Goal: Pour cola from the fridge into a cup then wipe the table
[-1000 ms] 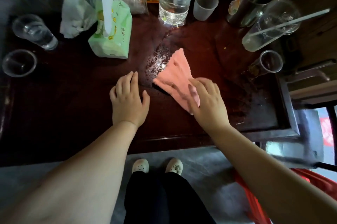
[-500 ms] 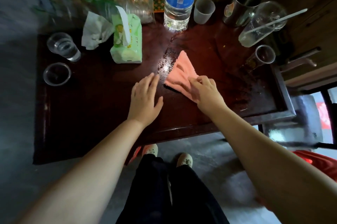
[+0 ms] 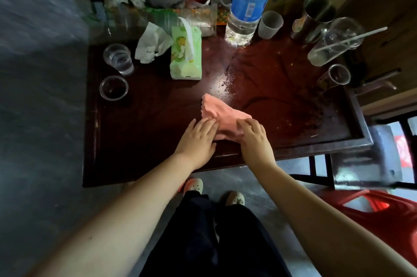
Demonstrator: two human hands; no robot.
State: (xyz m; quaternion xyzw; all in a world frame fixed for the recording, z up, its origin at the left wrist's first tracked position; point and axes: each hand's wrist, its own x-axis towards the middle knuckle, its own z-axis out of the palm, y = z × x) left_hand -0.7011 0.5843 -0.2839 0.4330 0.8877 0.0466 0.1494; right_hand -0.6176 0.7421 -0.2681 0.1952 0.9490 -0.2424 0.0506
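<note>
A pink cloth lies crumpled on the dark red wooden table, near its front edge. My right hand presses down on the cloth's right end with fingers curled over it. My left hand lies flat with its fingertips on the cloth's left lower edge. Beyond the cloth the tabletop shows a wet, speckled patch. A clear cup with dark liquid at its bottom lies tilted at the right side.
At the back stand a large water bottle, a small white cup, a metal mug and a tipped plastic cup with a straw. A green tissue pack and two clear cups sit left. A red stool is lower right.
The cloth has been dragged toward the front edge, off the wet patch. My left hand has moved right onto the cloth. The camera has pulled back.
</note>
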